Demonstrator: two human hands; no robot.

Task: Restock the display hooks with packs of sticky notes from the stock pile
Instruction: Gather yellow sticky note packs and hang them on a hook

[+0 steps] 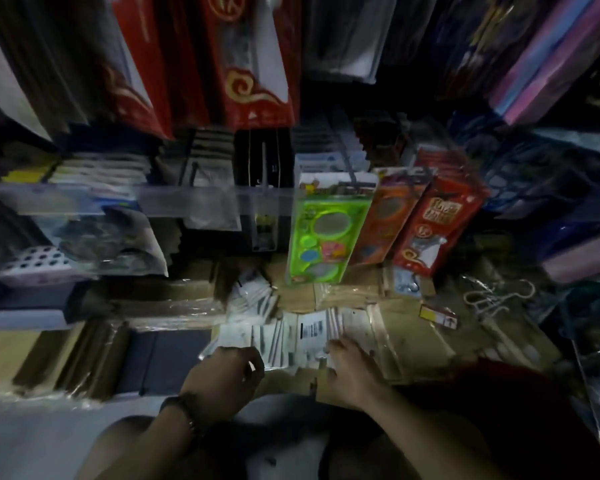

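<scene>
I am at the picking step, judging by my hands: both are down at the stock pile and nothing has gone up to the hooks [347,161] yet. The packs [291,336] lie in a loose row, barcode sides up, near the carton's [326,296] near edge, between my two hands. My left hand [227,374] is at the row's left end with its fingers curled; the blur keeps me from telling whether they pinch a pack or hold nothing. My right hand [352,370] rests on the right end with its fingers fairly straight and holds nothing. Next I need to gather a few packs square, find their hang holes and lift them to the hooks well above the far edge.
</scene>
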